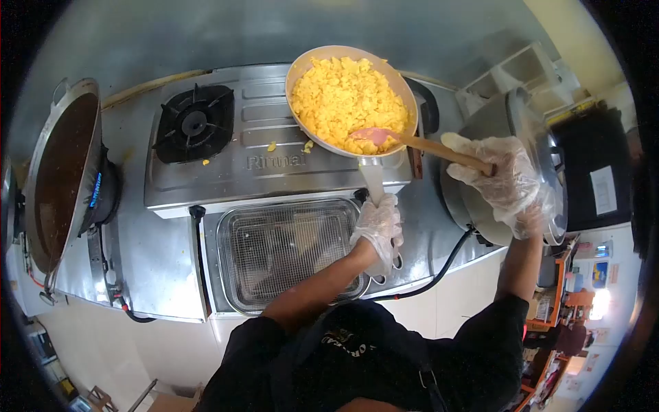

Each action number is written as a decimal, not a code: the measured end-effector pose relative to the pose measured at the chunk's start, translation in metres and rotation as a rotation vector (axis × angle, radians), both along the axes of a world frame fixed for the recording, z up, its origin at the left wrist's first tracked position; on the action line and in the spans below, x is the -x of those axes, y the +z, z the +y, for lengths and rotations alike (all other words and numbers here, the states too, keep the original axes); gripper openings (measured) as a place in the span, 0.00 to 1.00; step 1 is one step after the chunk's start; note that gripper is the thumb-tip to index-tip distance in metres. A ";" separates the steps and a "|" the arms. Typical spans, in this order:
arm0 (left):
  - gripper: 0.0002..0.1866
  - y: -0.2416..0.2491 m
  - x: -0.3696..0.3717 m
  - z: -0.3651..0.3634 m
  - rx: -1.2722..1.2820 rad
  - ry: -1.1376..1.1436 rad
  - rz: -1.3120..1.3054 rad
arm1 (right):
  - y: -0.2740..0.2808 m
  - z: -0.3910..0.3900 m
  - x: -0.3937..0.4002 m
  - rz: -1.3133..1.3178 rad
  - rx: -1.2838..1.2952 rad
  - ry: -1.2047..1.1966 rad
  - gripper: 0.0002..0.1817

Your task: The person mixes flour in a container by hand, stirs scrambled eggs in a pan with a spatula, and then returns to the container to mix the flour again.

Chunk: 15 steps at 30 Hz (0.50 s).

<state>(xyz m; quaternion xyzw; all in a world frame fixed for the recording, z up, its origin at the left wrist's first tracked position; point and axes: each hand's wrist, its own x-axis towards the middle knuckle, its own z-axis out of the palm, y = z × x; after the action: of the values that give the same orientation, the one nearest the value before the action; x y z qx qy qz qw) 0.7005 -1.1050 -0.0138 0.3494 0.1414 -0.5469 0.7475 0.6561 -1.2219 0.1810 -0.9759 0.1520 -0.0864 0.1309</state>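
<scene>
A round frying pan [296,72] with a pale inside sits over the right side of a two-burner stove. It is filled with yellow scrambled eggs [350,96]. My left hand [379,223], in a clear plastic glove, is closed around the pan's light handle [372,180]. In the same kind of glove, my right hand [504,172] grips the wooden handle of a spatula [439,147]. The spatula's pinkish head rests in the eggs at the pan's near right edge, partly covered by them.
The stove's left burner [194,123] is bare, and bits of egg lie on the steel stove top [257,180]. A wire-mesh tray [288,254] stands in front. At the left is a large wok [65,185] with brown contents above a blue flame. A big lidded pot [473,185] stands at the right.
</scene>
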 end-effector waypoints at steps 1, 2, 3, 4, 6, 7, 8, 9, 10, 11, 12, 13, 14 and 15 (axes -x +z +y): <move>0.07 0.003 0.001 0.001 -0.025 0.002 -0.002 | 0.004 0.003 0.002 0.076 0.074 -0.014 0.17; 0.06 -0.001 0.001 0.000 0.012 0.010 0.008 | 0.008 0.007 0.003 0.156 0.145 -0.030 0.17; 0.06 -0.003 0.003 -0.002 0.012 0.014 0.007 | 0.011 0.010 0.004 0.234 0.213 -0.044 0.18; 0.06 -0.004 0.004 -0.005 0.011 0.017 0.002 | -0.001 0.001 0.004 0.218 0.366 0.085 0.17; 0.06 -0.004 0.007 -0.009 0.034 0.048 -0.013 | -0.017 0.008 -0.007 0.441 0.240 -0.040 0.18; 0.06 -0.005 0.008 -0.013 0.014 0.050 -0.011 | -0.025 0.009 -0.010 0.551 0.173 -0.108 0.18; 0.06 -0.008 0.008 -0.019 -0.002 0.054 -0.009 | -0.040 0.000 -0.009 0.555 0.169 -0.073 0.19; 0.07 -0.008 0.009 -0.022 -0.020 0.058 -0.003 | -0.058 -0.012 -0.006 0.562 0.163 -0.037 0.19; 0.08 -0.005 0.010 -0.023 -0.013 0.055 0.035 | -0.061 -0.013 -0.004 0.571 0.158 0.002 0.20; 0.08 -0.007 0.012 -0.023 0.007 0.064 0.056 | -0.056 -0.014 0.003 0.576 0.191 -0.010 0.20; 0.08 -0.010 0.013 -0.025 0.030 0.078 0.073 | -0.046 -0.014 0.007 0.578 0.228 -0.018 0.20; 0.09 -0.011 0.012 -0.028 0.057 0.096 0.092 | -0.032 -0.013 0.008 0.580 0.270 -0.023 0.21; 0.09 -0.001 0.010 -0.021 0.020 0.065 0.087 | -0.020 -0.005 0.018 0.461 0.451 0.021 0.20; 0.09 0.008 0.007 -0.009 -0.016 0.038 0.081 | -0.004 0.005 0.020 0.497 0.542 0.030 0.20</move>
<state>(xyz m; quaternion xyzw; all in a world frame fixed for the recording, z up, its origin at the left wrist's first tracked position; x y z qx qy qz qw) 0.6934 -1.1145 -0.0059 0.3301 0.1824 -0.5452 0.7486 0.6358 -1.2172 0.1768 -0.9684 0.1363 0.1179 -0.1722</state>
